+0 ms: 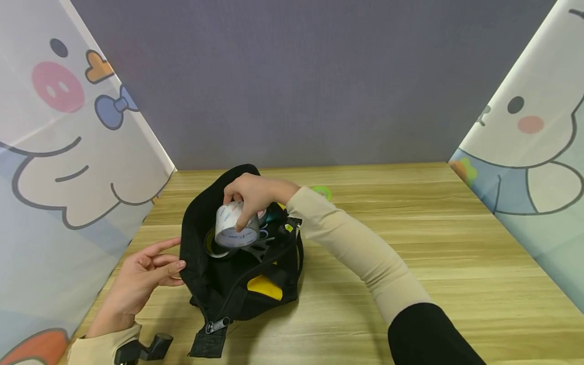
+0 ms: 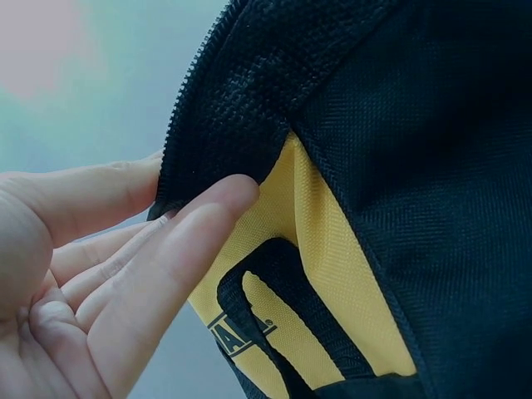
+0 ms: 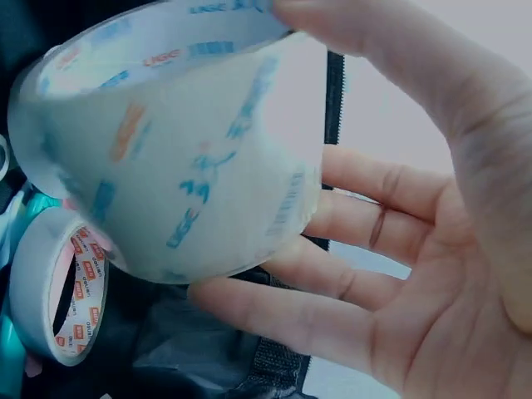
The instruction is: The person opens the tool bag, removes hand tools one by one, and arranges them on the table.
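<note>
A black and yellow fabric tool bag (image 1: pixel 196 258) lies with its zipped mouth spread wide on the table. My left hand (image 1: pixel 141 279) pinches its left rim, thumb on one side and fingers on the other; the left wrist view shows the zipper edge (image 2: pixel 176 125) between them. Over the bag's mouth, my right hand (image 1: pixel 255 192) grips a wide roll of clear packing tape (image 1: pixel 225 223), thumb at its inner rim and fingers outside. Below that roll, a narrower tape roll (image 3: pixel 33 283) with a printed core sits among other items in the bag.
A bright green ring (image 1: pixel 322 191) lies on the wooden table (image 1: pixel 410 243) behind the bag, partly covered by my right sleeve. A grey panel (image 1: pixel 310 86) rises at the back, with cartoon-printed panels on both sides. A zipper pull (image 1: pixel 218 324) hangs at the bag's near end.
</note>
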### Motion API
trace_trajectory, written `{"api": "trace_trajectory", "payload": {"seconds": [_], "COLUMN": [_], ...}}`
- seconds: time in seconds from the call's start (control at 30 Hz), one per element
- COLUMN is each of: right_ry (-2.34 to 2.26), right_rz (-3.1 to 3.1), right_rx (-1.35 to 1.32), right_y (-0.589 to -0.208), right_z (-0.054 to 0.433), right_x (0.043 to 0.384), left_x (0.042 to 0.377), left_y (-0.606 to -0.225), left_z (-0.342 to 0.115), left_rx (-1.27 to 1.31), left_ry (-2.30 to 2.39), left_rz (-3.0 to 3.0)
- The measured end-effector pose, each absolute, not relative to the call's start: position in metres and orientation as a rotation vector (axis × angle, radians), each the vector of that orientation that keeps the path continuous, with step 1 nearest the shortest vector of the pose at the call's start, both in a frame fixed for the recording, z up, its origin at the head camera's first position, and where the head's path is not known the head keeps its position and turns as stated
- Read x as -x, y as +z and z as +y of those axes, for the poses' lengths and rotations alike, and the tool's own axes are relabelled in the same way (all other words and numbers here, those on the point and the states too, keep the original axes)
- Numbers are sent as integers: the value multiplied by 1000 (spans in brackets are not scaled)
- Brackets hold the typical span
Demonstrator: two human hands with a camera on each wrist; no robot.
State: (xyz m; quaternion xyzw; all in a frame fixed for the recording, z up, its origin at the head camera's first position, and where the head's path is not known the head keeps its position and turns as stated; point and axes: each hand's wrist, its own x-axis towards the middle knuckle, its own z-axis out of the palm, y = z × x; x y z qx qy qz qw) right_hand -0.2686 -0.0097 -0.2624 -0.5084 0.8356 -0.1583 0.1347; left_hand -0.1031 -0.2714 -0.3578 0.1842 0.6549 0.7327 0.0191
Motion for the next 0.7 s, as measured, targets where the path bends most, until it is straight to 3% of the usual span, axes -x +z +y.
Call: {"api": "trace_trajectory", "payload": {"seconds": [0.7], "right_ry": [-1396], "right_rz": [2198], "right_rx": [849], "right_y": [-276], "right_z": [20], "right_x": [268], "left_x": [102], "left_y": [-359], "left_z": [-271], "left_rx": [-546], "left_ry": [2283], "left_rz": [2035]}}
